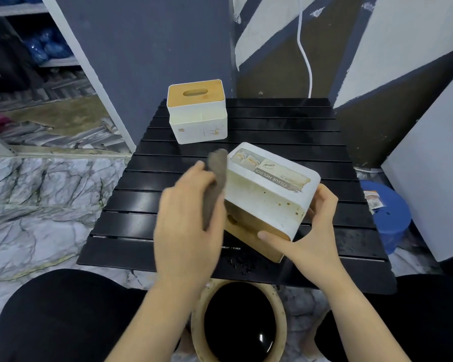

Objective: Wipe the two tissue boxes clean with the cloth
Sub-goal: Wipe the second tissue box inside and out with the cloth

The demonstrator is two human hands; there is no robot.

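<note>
Basin (198, 322), near: dark water. Near tissue box (267, 194), tipped on the slatted table (285, 131), is gripped by right hand (306, 239); cloth (216, 181) is clutched by left hand (186, 218) against its stained side. Far tissue box (198, 113), upright, smudged: judged unwiped.

The slatted table (272, 131) serves as the landmark. On its far left part stands the upright tissue box (198, 113), lid upward. Nearer the person, about the table's middle, the tipped tissue box (267, 189) is held over the tabletop, base upward and lid facing the person. The right hand (309, 239) grips that box at its near right corner. The left hand (186, 215) holds the cloth (216, 184) against the box's left side. Below the table's near edge, between the person's knees, sits a basin (236, 325) on the floor. Right of the table stands a stool (387, 218).
</note>
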